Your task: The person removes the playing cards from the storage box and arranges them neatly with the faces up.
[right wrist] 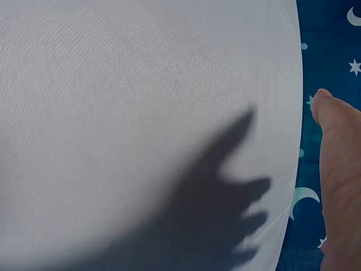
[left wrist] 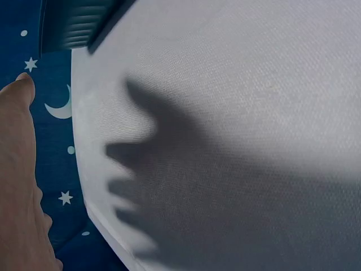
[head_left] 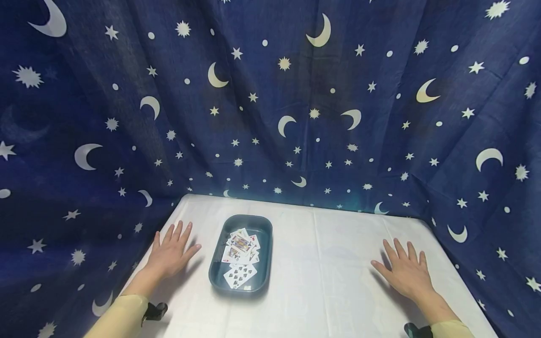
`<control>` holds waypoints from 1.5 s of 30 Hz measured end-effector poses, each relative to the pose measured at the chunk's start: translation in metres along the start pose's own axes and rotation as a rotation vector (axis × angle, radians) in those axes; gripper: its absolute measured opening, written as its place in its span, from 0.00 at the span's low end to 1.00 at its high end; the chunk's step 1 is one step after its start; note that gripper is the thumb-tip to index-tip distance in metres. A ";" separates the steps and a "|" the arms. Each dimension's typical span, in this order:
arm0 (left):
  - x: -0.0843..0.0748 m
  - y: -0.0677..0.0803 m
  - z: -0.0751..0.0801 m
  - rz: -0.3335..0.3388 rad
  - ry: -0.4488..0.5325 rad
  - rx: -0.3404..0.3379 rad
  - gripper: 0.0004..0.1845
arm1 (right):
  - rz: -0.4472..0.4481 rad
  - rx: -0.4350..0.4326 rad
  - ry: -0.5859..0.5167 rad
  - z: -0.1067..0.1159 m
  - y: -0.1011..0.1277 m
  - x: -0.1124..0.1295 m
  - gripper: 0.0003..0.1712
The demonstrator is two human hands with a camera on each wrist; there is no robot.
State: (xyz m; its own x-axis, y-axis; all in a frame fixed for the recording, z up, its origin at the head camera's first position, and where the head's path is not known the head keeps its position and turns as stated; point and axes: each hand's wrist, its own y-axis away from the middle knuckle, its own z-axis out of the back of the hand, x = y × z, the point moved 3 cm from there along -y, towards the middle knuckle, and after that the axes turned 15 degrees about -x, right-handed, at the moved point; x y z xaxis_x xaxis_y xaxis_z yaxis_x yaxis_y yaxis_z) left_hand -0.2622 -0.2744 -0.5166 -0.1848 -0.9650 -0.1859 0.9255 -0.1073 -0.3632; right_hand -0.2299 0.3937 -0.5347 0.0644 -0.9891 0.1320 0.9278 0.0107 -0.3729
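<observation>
A dark blue-grey tray (head_left: 218, 251) sits on the white table (head_left: 329, 272), left of centre, with several playing cards (head_left: 240, 256) scattered face up inside it. My left hand (head_left: 172, 251) lies flat with fingers spread just left of the tray, holding nothing. My right hand (head_left: 405, 272) is spread the same way near the table's right edge, far from the tray. In the left wrist view only a strip of my left hand (left wrist: 20, 186), its shadow on the cloth and a corner of the tray (left wrist: 76, 22) show. The right wrist view shows the edge of my right hand (right wrist: 341, 169) and its shadow.
A dark blue curtain (head_left: 270, 103) printed with moons and stars hangs round the table at the back and both sides. White cloth stretches bare between the tray and my right hand. Pale yellow sleeves (head_left: 122, 319) cover both forearms.
</observation>
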 end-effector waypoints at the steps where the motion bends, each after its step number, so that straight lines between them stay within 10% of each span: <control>1: 0.000 0.000 0.000 0.001 0.003 0.003 0.46 | 0.000 -0.002 0.000 0.000 -0.001 0.000 0.56; 13: -0.008 0.000 0.011 -0.027 0.044 -0.032 0.46 | 0.055 -0.023 -0.029 0.003 -0.024 0.032 0.56; 20: -0.017 0.007 0.016 -0.058 0.226 -0.053 0.46 | 0.154 -0.082 -0.065 0.002 -0.045 0.076 0.52; 33: -0.042 0.031 0.008 0.008 0.559 0.109 0.58 | 0.332 -0.053 -0.143 -0.014 -0.080 0.178 0.47; 45: -0.051 0.046 -0.014 0.043 0.636 0.228 0.68 | 0.451 0.043 -0.246 -0.024 -0.094 0.263 0.45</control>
State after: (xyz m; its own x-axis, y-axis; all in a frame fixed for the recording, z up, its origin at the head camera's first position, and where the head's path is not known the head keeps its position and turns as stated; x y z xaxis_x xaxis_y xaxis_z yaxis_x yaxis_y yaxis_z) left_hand -0.2149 -0.2272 -0.5362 -0.2400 -0.6488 -0.7221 0.9702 -0.1868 -0.1546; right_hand -0.3090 0.1286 -0.4869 0.5417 -0.8209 0.1807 0.8015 0.4397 -0.4053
